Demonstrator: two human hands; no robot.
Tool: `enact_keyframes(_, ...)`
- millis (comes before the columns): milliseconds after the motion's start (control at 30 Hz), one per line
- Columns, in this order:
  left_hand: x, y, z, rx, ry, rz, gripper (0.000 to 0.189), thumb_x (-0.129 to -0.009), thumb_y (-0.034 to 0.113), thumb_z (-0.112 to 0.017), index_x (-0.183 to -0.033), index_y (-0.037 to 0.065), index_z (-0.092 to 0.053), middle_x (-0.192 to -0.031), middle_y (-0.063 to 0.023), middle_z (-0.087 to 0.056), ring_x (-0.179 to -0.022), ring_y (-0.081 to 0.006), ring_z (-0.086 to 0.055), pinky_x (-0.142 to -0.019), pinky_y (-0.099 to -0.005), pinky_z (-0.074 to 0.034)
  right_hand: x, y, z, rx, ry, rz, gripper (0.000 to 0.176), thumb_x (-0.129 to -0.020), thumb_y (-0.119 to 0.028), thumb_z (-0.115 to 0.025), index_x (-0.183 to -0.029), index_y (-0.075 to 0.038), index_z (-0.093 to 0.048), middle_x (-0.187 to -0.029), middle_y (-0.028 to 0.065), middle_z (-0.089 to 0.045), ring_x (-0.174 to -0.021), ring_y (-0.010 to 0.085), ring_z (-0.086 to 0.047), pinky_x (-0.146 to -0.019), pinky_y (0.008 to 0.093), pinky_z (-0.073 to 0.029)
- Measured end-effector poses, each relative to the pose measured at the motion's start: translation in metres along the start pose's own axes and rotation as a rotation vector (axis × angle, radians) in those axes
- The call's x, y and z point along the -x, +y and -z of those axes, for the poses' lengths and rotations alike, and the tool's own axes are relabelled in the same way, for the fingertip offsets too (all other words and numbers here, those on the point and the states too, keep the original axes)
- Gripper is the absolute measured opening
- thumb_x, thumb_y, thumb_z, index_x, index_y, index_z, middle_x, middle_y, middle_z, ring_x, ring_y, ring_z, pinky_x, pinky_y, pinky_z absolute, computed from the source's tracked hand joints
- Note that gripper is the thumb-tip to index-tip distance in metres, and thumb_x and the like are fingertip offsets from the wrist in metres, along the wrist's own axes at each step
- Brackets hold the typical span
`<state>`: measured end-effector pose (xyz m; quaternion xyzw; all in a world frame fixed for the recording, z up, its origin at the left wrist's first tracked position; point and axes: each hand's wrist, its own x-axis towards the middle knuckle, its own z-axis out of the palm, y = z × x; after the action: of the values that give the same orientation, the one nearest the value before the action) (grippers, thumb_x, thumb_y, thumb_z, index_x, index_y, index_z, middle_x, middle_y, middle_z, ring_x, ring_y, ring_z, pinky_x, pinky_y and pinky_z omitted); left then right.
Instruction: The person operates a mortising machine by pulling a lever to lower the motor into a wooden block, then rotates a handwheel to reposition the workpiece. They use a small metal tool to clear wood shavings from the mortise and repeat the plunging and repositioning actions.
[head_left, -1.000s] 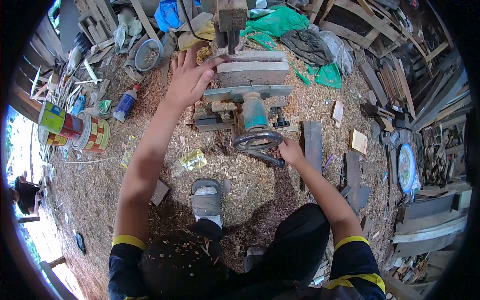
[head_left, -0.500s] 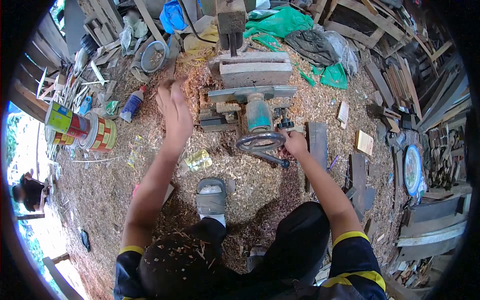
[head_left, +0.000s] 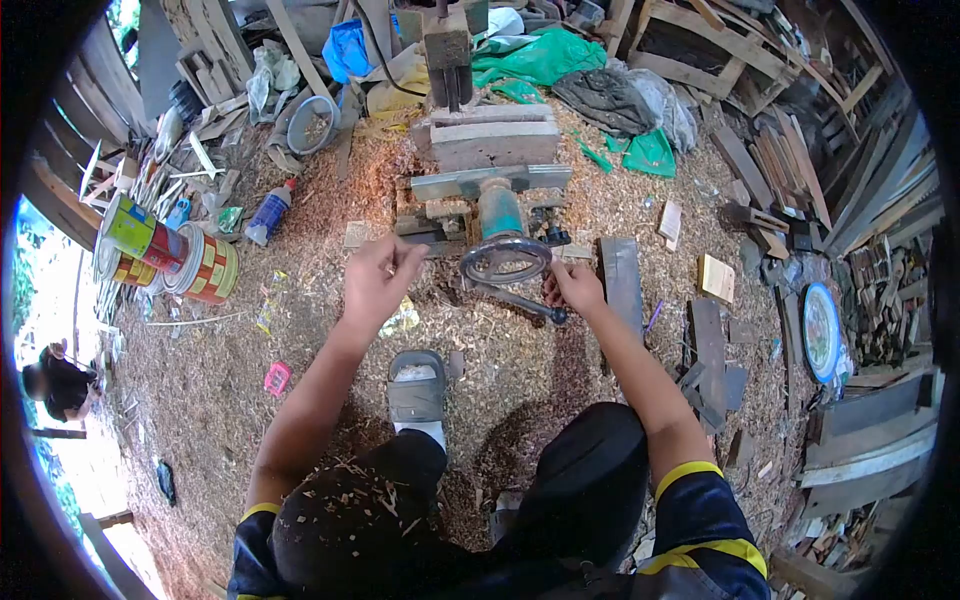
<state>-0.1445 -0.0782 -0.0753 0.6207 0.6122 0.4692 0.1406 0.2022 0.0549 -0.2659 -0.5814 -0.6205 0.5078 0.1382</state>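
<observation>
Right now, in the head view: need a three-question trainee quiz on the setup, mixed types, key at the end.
1. True or false: the left hand is apart from the handwheel.
2. Which of these is closest to the right hand? A) green plastic sheet; B) handwheel; C) round tray.
3. Fill in: the metal cylinder just beyond the handwheel is painted ____.

Key: 1 true; 2 B; 3 teal.

One left hand (head_left: 375, 290) and one right hand (head_left: 578, 287) make two. One handwheel (head_left: 500, 243), one lever (head_left: 525, 300), one slotted block (head_left: 495, 152). Three cans (head_left: 207, 265), one bottle (head_left: 267, 216), one bowl (head_left: 292, 130), one round tray (head_left: 821, 335). Two pale offcuts (head_left: 716, 277), one pink object (head_left: 277, 378), one purple stick (head_left: 654, 318). One other person (head_left: 65, 385). Shavings (head_left: 330, 205) are too many to count.
</observation>
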Motion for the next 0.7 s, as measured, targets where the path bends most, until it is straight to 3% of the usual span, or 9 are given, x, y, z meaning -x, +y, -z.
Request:
enact_keyframes(67, 0.005, 0.000, -0.005, -0.155, -0.086, -0.118, 0.028, -0.101, 0.013, -0.072, -0.075, 0.002, -0.067, -0.064, -0.0116, -0.062, -0.055, -0.0254, -0.058, -0.057, -0.0396, -0.045, 0.001, 0.010, -0.001, -0.036, -0.032, 0.030, 0.064, -0.113, -0.053, -0.043, -0.087, -0.001, -0.070, -0.075, 0.0103, -0.073, -0.066, 0.0178, -0.072, -0.062, 0.0317, -0.056)
enact_keyframes(167, 0.001, 0.036, -0.018, 0.098, 0.235, -0.176, 0.038, -0.099, 0.015, -0.075, -0.065, 0.002, -0.063, -0.060, -0.0133, -0.058, -0.053, -0.0288, -0.056, -0.056, -0.0410, -0.043, 0.012, 0.004, -0.003, -0.224, -0.060, 0.002, 0.069, -0.111, -0.059, -0.041, -0.098, 0.000, -0.076, -0.076, 0.0096, -0.076, -0.074, 0.0192, -0.073, -0.072, 0.0336, -0.055)
enact_keyframes(233, 0.008, 0.029, -0.003, -0.115, -0.035, -0.083, 0.034, -0.095, 0.013, -0.078, -0.066, 0.002, -0.063, -0.063, -0.0142, -0.059, -0.056, -0.0303, -0.057, -0.062, -0.0389, -0.045, 0.013, 0.007, -0.003, -0.328, -0.111, 0.008, 0.064, -0.112, -0.053, -0.043, -0.104, 0.003, -0.072, -0.080, 0.0119, -0.075, -0.073, 0.0201, -0.072, -0.070, 0.0336, -0.054)
enact_keyframes(300, 0.009, 0.031, -0.012, -0.047, 0.062, -0.117, 0.038, -0.093, 0.014, -0.080, -0.063, 0.003, -0.059, -0.062, -0.0142, -0.058, -0.054, -0.0289, -0.056, -0.066, -0.0404, -0.046, 0.013, 0.011, -0.006, -0.286, 0.028, 0.017, 0.063, -0.112, -0.051, -0.046, -0.099, 0.005, -0.072, -0.081, 0.0134, -0.075, -0.071, 0.0205, -0.071, -0.069, 0.0348, -0.054)
enact_keyframes(367, 0.006, 0.034, -0.007, -0.072, -0.055, -0.320, 0.019, -0.091, 0.010, -0.080, -0.076, 0.002, -0.071, -0.070, -0.0114, -0.066, -0.063, -0.0264, -0.060, -0.072, -0.0393, -0.047, 0.007, 0.013, -0.003, -0.266, 0.093, 0.016, 0.058, -0.110, -0.046, -0.049, -0.096, 0.005, -0.073, -0.082, 0.0141, -0.076, -0.071, 0.0223, -0.070, -0.070, 0.0378, -0.054)
enact_keyframes(433, 0.003, 0.045, -0.009, -0.050, -0.022, -0.326, 0.019, -0.089, 0.010, -0.081, -0.075, 0.004, -0.070, -0.070, -0.0104, -0.066, -0.065, -0.0267, -0.061, -0.074, -0.0394, -0.048, 0.006, -0.003, 0.005, 0.032, 0.436, 0.209, 0.049, -0.107, -0.040, -0.054, -0.093, 0.002, -0.074, -0.081, 0.0130, -0.075, -0.075, 0.0242, -0.071, -0.074, 0.0394, -0.056)
enact_keyframes(500, 0.001, 0.058, -0.010, -0.005, 0.033, -0.328, 0.020, -0.086, 0.010, -0.082, -0.073, 0.006, -0.068, -0.072, -0.0084, -0.067, -0.070, -0.0274, -0.064, -0.076, -0.0398, -0.050, 0.023, -0.039, 0.022, -0.056, 0.460, 0.194, 0.032, -0.105, -0.029, -0.059, -0.098, -0.001, -0.073, -0.081, 0.0125, -0.074, -0.078, 0.0242, -0.071, -0.076, 0.0381, -0.056)
enact_keyframes(600, -0.006, 0.053, 0.024, 0.048, -0.240, -0.343, 0.017, -0.085, 0.014, -0.083, -0.074, 0.008, -0.071, -0.072, -0.0076, -0.067, -0.068, -0.0275, -0.064, -0.073, -0.0396, -0.048, 0.035, -0.091, 0.038, -0.244, 0.627, 0.450, 0.016, -0.105, -0.016, -0.060, -0.106, -0.001, -0.066, -0.083, 0.0111, -0.070, -0.079, 0.0197, -0.066, -0.070, 0.0368, -0.050)
enact_keyframes(700, -0.037, 0.093, 0.041, 0.050, -0.496, -0.379, 0.016, -0.088, 0.021, -0.082, -0.079, 0.009, -0.073, -0.073, -0.0030, -0.067, -0.072, -0.0284, -0.064, -0.072, -0.0404, -0.047, 0.063, -0.137, 0.053, -0.392, 0.576, 0.312, 0.019, -0.106, -0.016, -0.059, -0.099, 0.001, -0.065, -0.075, 0.0061, -0.062, -0.072, 0.0173, -0.059, -0.065, 0.0349, -0.045)
